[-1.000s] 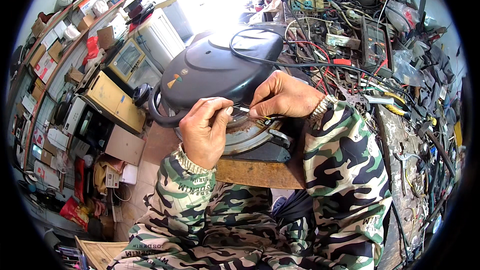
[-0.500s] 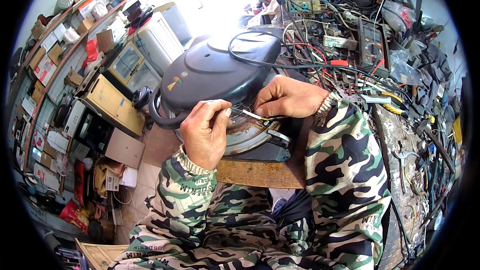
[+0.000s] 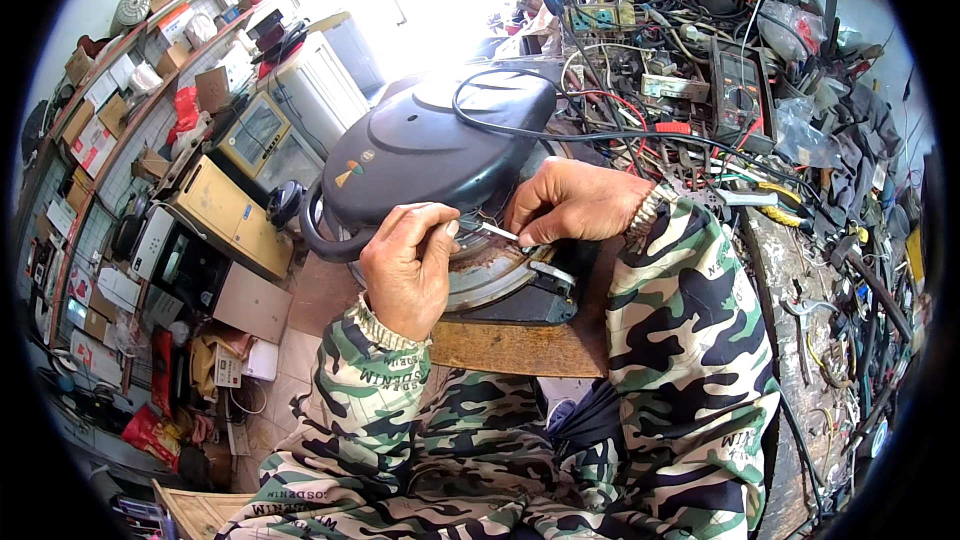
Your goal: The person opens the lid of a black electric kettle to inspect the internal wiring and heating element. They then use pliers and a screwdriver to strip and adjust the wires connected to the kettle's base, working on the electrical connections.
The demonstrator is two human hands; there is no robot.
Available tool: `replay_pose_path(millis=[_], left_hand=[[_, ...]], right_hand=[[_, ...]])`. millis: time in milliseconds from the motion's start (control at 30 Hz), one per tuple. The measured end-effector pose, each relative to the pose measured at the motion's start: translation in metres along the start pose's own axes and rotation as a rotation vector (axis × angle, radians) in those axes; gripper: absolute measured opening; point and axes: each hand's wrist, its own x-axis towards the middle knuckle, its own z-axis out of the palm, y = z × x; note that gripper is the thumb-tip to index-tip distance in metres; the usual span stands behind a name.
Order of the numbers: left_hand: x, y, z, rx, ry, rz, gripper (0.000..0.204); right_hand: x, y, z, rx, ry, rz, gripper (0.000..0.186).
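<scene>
Between my hands stretches a thin wire with a white insulating sleeve (image 3: pixel 499 232) over part of it. My left hand (image 3: pixel 408 268) is closed in a pinch on the wire's left end, thumb against forefinger. From the other side, my right hand (image 3: pixel 578 202) pinches the sleeve's right end between thumb and fingertips. Both hands are over the rusty, round metal base (image 3: pixel 482 282) of an electric griddle, whose black domed lid (image 3: pixel 430 145) leans up behind them. More thin wires show between base and lid, partly hidden by my fingers.
A wooden stool or bench top (image 3: pixel 505 348) supports the griddle. At right, a cluttered workbench holds a multimeter (image 3: pixel 740 95), pliers (image 3: pixel 760 198), a hammer (image 3: pixel 850 260) and tangled cables. A black power cord (image 3: pixel 620 135) loops over the lid. Packed shelves (image 3: pixel 130 110) stand at left.
My right hand's thumb and fingertips have closed in on the white sleeve's right end, covering the yellowish wire that showed there. My left hand stays nearly in place.
</scene>
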Motion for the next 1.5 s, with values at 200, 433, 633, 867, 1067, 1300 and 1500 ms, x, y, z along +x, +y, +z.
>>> replay_pose_path(millis=[200, 433, 633, 867, 1067, 1300, 1500], left_hand=[[0.000, -0.003, 0.001, 0.067, -0.020, 0.071, 0.016], [0.002, 0.021, -0.001, 0.236, -0.214, 0.245, 0.036], [0.009, 0.011, -0.003, 0.344, -0.201, 0.345, 0.021], [0.008, 0.008, -0.001, 0.235, -0.243, 0.183, 0.015], [0.010, 0.011, 0.000, 0.192, -0.243, 0.154, 0.014], [0.011, 0.009, 0.003, 0.189, -0.264, 0.145, 0.017], [0.011, 0.009, 0.003, 0.199, -0.295, 0.134, 0.018]], right_hand=[[-0.006, 0.002, 0.008, -0.066, 0.103, -0.044, 0.011], [-0.011, 0.001, 0.016, -0.042, 0.173, -0.028, 0.007], [-0.011, 0.001, 0.016, -0.039, 0.192, -0.044, 0.008], [-0.011, 0.006, 0.017, -0.100, 0.222, -0.032, 0.011], [-0.009, 0.008, 0.016, -0.116, 0.221, -0.042, 0.013], [-0.018, 0.024, 0.004, 0.277, 0.345, -0.130, 0.019], [-0.020, 0.025, 0.002, 0.414, 0.345, -0.054, 0.014]])
